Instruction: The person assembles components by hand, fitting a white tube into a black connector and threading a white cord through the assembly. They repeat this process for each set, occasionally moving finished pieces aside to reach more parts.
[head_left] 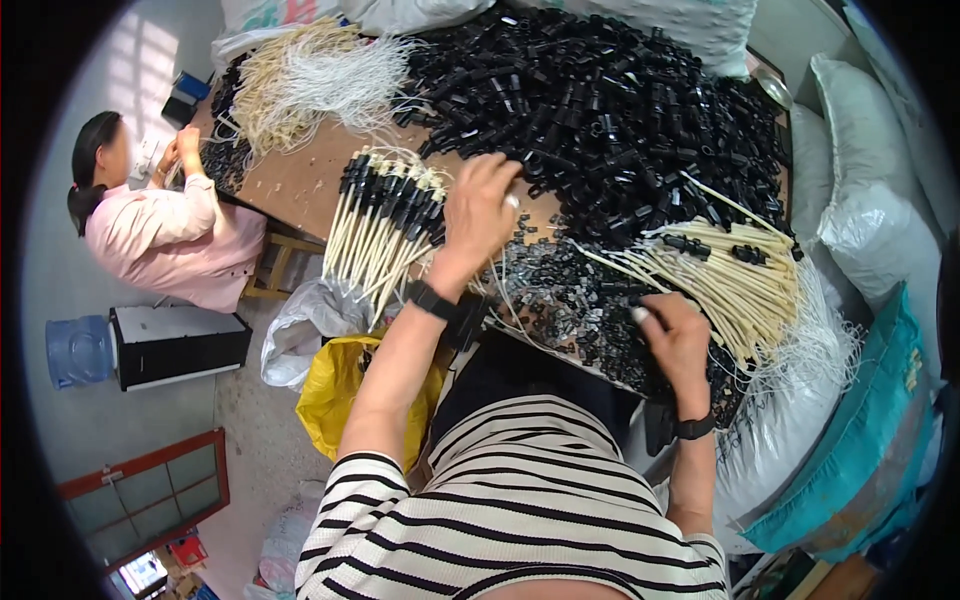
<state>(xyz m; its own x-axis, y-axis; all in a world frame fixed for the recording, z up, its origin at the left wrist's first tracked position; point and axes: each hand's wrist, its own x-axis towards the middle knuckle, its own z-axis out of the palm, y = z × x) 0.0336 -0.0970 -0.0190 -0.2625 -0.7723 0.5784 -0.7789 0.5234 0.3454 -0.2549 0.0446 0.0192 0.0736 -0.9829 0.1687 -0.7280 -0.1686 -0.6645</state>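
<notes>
My left hand [482, 205] reaches over the near edge of a large heap of black plastic fittings [600, 100], its fingers bent loosely and the thumb apart. Nothing shows in it. Beside that wrist lies a row of cream tubes with black fittings [385, 215] on their far ends. Low over small black and clear pieces [565, 290] is my right hand [678, 335], fingers curled in towards the thumb. Whatever it may hold is too small to make out. White wrapping shows on both thumbs. Right of it sits a bundle of cream tubes with white wires [735, 285].
A pile of cream tubes and white wires [310, 85] lies at the table's far left. Another person [165, 220] sits there, hands raised. White sacks [870, 170] and a teal sack [850, 450] stand at right. A yellow bag [345, 400] hangs by my left forearm.
</notes>
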